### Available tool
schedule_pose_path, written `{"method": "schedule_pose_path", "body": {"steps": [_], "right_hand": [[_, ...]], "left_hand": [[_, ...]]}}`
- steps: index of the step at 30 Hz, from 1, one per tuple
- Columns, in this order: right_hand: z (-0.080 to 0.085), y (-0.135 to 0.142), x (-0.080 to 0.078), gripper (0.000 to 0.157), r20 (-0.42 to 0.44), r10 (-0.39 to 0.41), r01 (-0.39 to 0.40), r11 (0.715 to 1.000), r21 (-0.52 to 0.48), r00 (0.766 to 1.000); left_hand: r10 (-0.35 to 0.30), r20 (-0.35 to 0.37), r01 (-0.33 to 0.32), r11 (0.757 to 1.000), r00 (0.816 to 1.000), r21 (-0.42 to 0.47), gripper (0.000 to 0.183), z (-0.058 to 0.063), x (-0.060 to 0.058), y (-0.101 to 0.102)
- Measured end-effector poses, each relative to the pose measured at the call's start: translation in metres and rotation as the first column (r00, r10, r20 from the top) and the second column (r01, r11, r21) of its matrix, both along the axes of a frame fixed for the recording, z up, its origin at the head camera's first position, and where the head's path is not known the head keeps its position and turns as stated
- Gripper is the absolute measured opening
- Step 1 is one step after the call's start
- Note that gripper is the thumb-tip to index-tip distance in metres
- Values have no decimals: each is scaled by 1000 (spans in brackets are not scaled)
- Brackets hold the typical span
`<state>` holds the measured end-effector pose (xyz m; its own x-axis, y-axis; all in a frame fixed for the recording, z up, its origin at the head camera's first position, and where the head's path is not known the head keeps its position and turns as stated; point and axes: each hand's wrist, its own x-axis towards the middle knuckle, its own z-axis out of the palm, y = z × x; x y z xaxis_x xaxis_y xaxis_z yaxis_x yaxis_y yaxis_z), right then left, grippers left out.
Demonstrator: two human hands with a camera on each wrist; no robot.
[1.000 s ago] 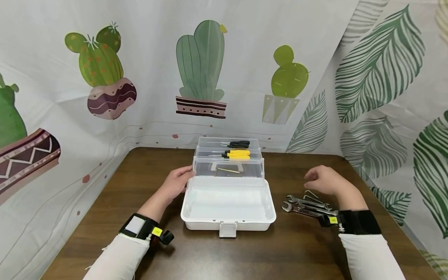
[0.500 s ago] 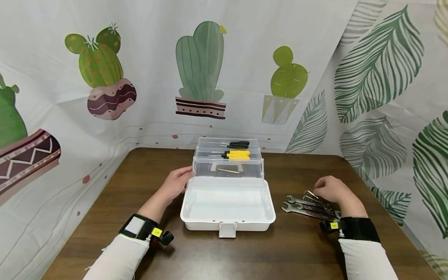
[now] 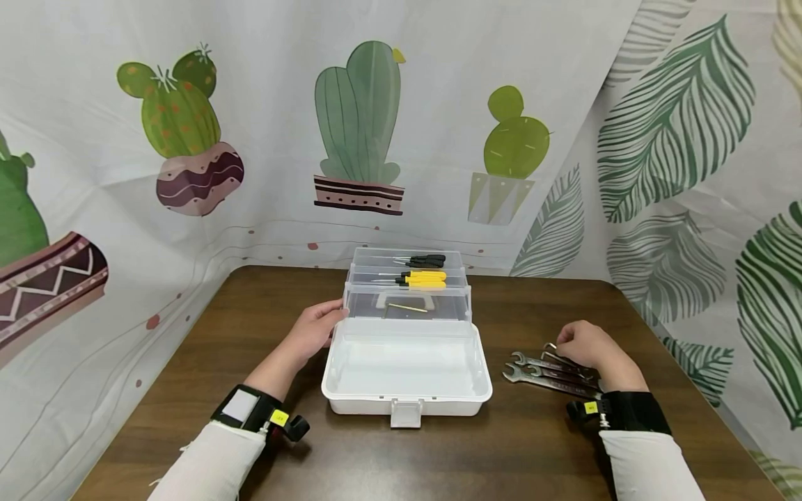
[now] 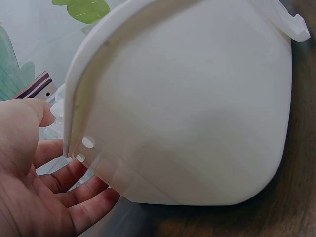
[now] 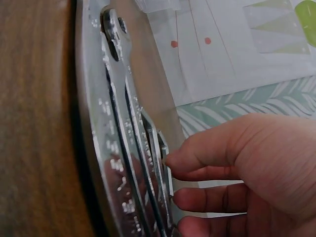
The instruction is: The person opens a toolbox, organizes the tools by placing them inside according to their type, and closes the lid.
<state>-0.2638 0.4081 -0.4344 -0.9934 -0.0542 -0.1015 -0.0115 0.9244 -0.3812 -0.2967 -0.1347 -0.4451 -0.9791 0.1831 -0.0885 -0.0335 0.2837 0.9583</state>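
White cloth (image 3: 276, 42), printed with cacti and leaves, is hung at the back; dark brown wood-grain table (image 3: 451, 459) is set in front of it. White toolbox (image 3: 357, 404) is parked mid-table, opened up: opaque plastic base, rounded corners, thin raised rim, smooth slightly glossy interior, front latch (image 3: 406, 416) hung down over the wall. Transparent trays (image 3: 370, 306) are stepped up behind the base, slightly milky, contents easily seen through. Box's left rear edge is gripped by the left hand (image 3: 315, 327), thumb and curled fingers hooked round the plastic, fingertips a little apart. Right hand (image 3: 592, 346) is held low over the tools on the right side of the table; thumb and fingertips are brought up against a hex key, but whether it is actually pinched cannot be told. Open-end wrenches (image 3: 551, 384) are bunched there, roughly parallel, shiny chrome, heads pointed toward the box. Yellow-handled screwdrivers (image 3: 429, 284) are laid in the middle tray, black-handled ones (image 3: 430, 261) in the rear one. Silver hex keys (image 5: 156, 148), bent at the end, are lined up beside the wrenches. Gold-coloured bent rod (image 3: 409, 307), thin, is seen in the front tray.
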Motion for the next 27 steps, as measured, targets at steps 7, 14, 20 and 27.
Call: {"method": "schedule_pose_path", "body": {"steps": [7, 14, 20, 27], "right_hand": [[-1, -1, 2, 8, -22, -6, 6, 1000, 13, 1000], [-4, -3, 2, 9, -53, -3, 4, 1000, 13, 999], [-5, -4, 2, 7, -49, -15, 15, 1000, -12, 999], [-5, -3, 1, 12, -7, -51, 51, 999, -20, 999]], "left_hand": [[-1, 2, 1, 1000, 1000, -7, 52, 0, 1, 0], [-2, -5, 2, 1000, 1000, -12, 51, -1, -1, 0], [6, -5, -6, 1000, 1000, -13, 51, 0, 0, 0], [4, -6, -4, 1000, 1000, -7, 50, 0, 1, 1]]}}
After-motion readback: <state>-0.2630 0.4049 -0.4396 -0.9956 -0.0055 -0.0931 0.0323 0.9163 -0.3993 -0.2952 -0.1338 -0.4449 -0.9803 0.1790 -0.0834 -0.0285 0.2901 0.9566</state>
